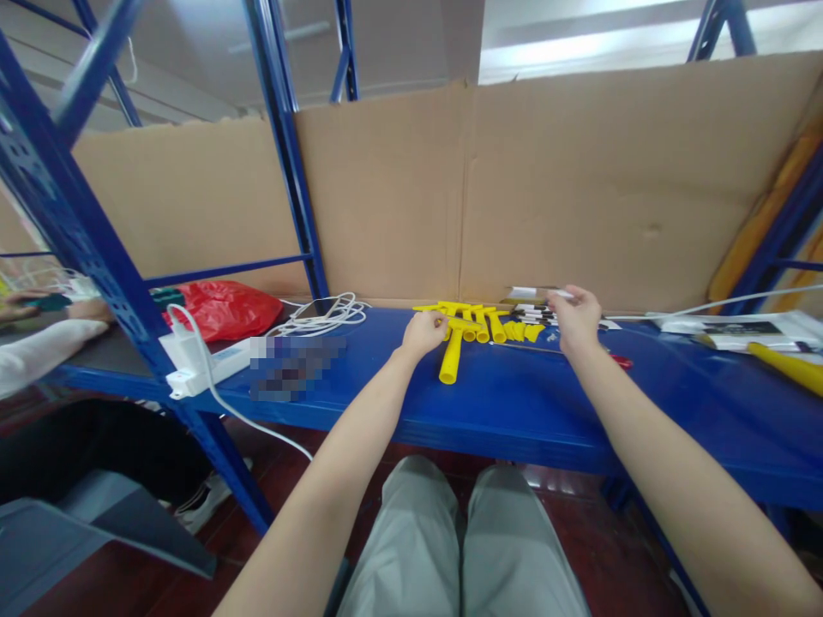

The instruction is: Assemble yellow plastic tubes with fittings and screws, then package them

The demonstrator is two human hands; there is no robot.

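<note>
My left hand (424, 334) is closed on one end of the crossbar of a yellow T-shaped plastic handle (451, 358), whose round grip points toward me over the blue shelf. Behind it lie several similar yellow T-shaped handles (495, 326) in a row. To their right are small flat yellow pieces (524, 331). My right hand (577, 321) pinches a thin flat strip with a white part (531, 293), raised above the shelf; its exact kind is unclear. Below that strip sit several black-and-white pieces (531, 314). A screwdriver with a red handle (621, 362) lies by my right wrist, partly hidden.
On the left are a white power strip (222, 362), a coiled white cable (334, 315) and a red plastic bag (228, 310). White packages (752, 330) and a yellow item (788, 367) lie right. Cardboard (579, 188) stands behind. Another person's sleeve (51, 347) shows far left.
</note>
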